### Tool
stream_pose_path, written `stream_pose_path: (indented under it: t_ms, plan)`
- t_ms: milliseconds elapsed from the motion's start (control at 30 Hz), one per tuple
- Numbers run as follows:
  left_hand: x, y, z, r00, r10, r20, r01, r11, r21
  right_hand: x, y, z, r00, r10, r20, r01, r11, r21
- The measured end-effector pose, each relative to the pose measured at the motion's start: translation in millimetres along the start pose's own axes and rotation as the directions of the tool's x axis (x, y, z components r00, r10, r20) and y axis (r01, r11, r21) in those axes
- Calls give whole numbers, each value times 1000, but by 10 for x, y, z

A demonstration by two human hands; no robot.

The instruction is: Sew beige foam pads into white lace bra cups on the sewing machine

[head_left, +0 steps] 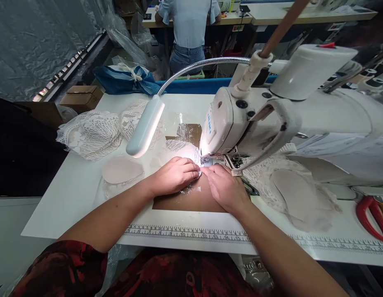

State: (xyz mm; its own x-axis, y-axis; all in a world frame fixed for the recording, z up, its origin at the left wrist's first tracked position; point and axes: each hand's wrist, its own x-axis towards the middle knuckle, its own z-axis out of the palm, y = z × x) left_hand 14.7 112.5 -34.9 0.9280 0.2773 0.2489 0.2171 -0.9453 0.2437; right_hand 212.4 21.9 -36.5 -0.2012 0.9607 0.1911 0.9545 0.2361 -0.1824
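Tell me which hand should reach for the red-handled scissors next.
Probably the right hand: it is nearer the red-handled scissors, which lie on its side; the left hand is farther off.

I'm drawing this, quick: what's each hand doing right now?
Left hand: fingers curled down on the white lace; pinching or not, can't tell.
Right hand: fingertips at the lace's edge; grip can't be told.

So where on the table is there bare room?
Front left of the table, outside the left forearm and pad; also behind the brown sheet, between lamp and machine. Crowded: under the machine, with left hand and right hand, and farther right, among lace and red handles.
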Motion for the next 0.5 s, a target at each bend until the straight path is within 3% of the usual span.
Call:
stream_pose_path:
  t_ms: [167,333,500]
  plan:
    - [19,33,21,999,-29,-18,30,999,34,17,-16,18,999,-36,-17,35,997,-65]
    - [46,48,41,997,-62,-41,64,997,45,19,0,45,1000,5,-14,-6,995,-97]
    - [16,22,37,999,-22,-37,24,999,47,1,25,24,999,-35,-28,34,999,-43]
